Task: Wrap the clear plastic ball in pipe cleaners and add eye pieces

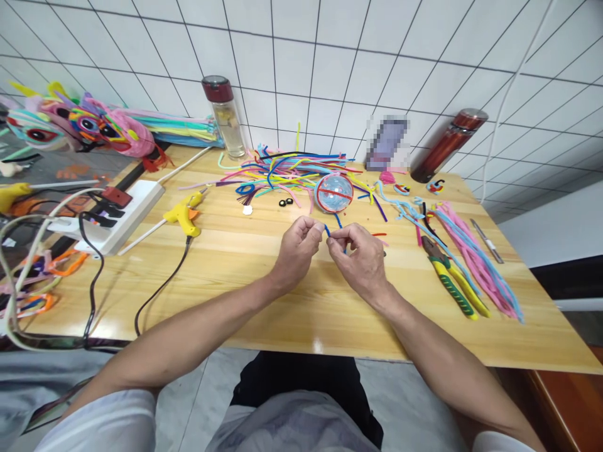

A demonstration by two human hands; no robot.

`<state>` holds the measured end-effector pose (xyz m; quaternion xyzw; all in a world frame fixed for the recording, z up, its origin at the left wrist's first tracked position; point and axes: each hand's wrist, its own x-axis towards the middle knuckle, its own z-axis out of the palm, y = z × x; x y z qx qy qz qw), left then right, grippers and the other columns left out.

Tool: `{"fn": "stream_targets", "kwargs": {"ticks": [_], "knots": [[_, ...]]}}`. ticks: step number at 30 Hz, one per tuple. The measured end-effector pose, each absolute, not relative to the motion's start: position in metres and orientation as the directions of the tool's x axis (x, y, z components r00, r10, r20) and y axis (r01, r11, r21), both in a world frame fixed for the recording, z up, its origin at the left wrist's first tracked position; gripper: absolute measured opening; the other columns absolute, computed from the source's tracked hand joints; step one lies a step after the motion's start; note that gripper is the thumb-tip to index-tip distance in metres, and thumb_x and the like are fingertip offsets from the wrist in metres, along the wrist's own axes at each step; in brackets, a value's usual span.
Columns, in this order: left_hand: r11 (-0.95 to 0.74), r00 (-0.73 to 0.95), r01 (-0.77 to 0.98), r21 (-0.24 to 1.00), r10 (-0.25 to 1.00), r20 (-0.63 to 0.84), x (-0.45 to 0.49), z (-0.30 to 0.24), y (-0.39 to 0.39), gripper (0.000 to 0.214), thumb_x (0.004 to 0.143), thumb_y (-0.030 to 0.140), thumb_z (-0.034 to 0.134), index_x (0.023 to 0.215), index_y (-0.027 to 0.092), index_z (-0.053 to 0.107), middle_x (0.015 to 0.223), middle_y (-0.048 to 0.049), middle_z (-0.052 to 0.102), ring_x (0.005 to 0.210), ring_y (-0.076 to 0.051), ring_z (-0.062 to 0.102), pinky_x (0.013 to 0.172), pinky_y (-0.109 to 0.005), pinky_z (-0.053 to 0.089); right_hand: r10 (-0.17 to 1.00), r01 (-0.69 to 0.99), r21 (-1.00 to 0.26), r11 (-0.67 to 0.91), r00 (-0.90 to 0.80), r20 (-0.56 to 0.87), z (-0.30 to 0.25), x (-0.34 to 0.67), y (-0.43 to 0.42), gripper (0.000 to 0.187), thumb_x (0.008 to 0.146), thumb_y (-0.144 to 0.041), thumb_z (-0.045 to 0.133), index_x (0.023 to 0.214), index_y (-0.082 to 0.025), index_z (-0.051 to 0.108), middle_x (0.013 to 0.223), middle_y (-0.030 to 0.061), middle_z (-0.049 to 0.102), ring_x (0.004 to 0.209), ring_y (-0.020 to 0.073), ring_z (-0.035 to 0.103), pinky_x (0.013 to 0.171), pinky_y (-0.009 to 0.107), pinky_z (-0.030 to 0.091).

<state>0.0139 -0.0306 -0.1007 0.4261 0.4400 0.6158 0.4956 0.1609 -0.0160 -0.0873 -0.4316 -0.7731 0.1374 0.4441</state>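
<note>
My left hand (298,246) and my right hand (358,256) meet above the middle of the wooden table (264,295). Both are closed in a pinch on a short blue pipe cleaner (327,231) that bridges the gap between their fingertips. Just beyond the hands lies a clear ball (333,193) wrapped with a red pipe cleaner. Behind it spreads a heap of many-coloured pipe cleaners (292,171).
A yellow glue gun (184,215) lies left of the hands, its cord trailing to a white power strip (115,216). Yellow-green pliers (453,279) and pink and blue pipe cleaners (475,257) lie right. Two bottles (225,116) (447,145) stand at the tiled wall.
</note>
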Motion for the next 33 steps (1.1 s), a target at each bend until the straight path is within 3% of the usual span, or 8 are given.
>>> {"fn": "stream_targets", "kwargs": {"ticks": [6,9,12,20,33], "knots": [[-0.104,-0.106,-0.273,0.956,0.991,0.078,0.016,-0.099,-0.033,0.035,0.089,0.050,0.070,0.080,0.019,0.055,0.065,0.0062,0.048,0.053,-0.006,0.038,0.052,-0.023,0.033,0.909,0.382,-0.825,0.416,-0.205,0.364,-0.080,0.164,-0.014,0.019,0.091,-0.036,0.064,0.077,-0.022,0.065,0.065,-0.0032,0.058,0.057,0.0124,0.048,0.057,0.028,0.040],[-0.094,-0.050,-0.240,0.966,0.995,0.085,0.011,-0.098,-0.032,0.033,0.092,0.048,0.067,0.081,0.019,0.057,0.062,0.0063,0.047,0.053,-0.007,0.039,0.053,-0.023,0.032,0.932,0.328,-0.876,0.353,-0.201,0.301,-0.077,0.168,-0.012,0.020,0.089,-0.037,0.065,0.076,-0.021,0.066,0.065,-0.0038,0.057,0.058,0.0116,0.045,0.057,0.027,0.038],[-0.076,0.023,-0.223,0.972,0.996,0.083,0.002,-0.094,-0.027,0.031,0.093,0.047,0.063,0.081,0.018,0.060,0.063,0.0044,0.051,0.052,-0.007,0.039,0.052,-0.023,0.031,0.931,0.344,-0.869,0.354,-0.214,0.295,-0.074,0.172,-0.008,0.019,0.087,-0.035,0.066,0.075,-0.021,0.067,0.063,-0.0042,0.056,0.058,0.0114,0.044,0.056,0.027,0.036],[0.085,0.266,-0.125,0.988,0.963,-0.049,-0.015,-0.079,-0.013,0.021,0.076,0.034,0.073,0.076,0.017,0.060,0.065,0.0039,0.055,0.048,-0.005,0.039,0.047,-0.021,0.027,0.887,0.414,-0.792,0.449,-0.315,0.338,-0.071,0.178,-0.003,0.014,0.084,-0.030,0.068,0.074,-0.021,0.070,0.064,-0.0028,0.059,0.061,0.0127,0.048,0.059,0.028,0.037],[0.109,0.421,-0.025,0.994,0.903,-0.088,-0.025,-0.073,-0.012,0.028,0.078,0.041,0.077,0.078,0.017,0.062,0.061,0.0047,0.051,0.050,-0.006,0.040,0.047,-0.020,0.028,0.912,0.424,-0.818,0.389,-0.303,0.276,-0.064,0.178,-0.006,0.015,0.084,-0.031,0.065,0.073,-0.021,0.066,0.062,-0.0033,0.058,0.058,0.0121,0.047,0.057,0.028,0.037]]}}
